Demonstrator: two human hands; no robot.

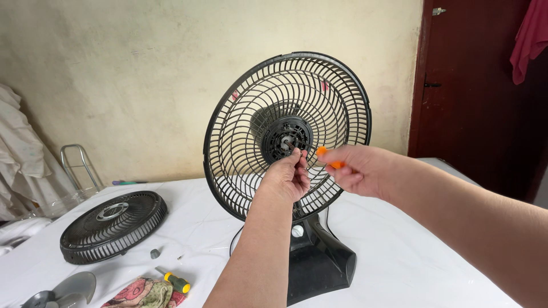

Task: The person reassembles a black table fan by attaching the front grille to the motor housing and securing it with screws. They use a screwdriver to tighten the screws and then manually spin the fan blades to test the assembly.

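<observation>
Fan (pixel 288 142) upright on counter (pixel 399 262), front guard (pixel 113 225) off, lying left. Left hand (pixel 287 178) pinching at motor hub (pixel 286 138); right hand (pixel 361 169) clenched on orange-handled screwdriver (pixel 330 159), tip at hub. Looks like hub-screw step; needs steady tip alignment.

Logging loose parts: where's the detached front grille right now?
In the head view the detached front grille lies flat on the white-covered table at the left, beside the standing fan, with a small grey cap and a yellow-handled screwdriver just in front.
</observation>
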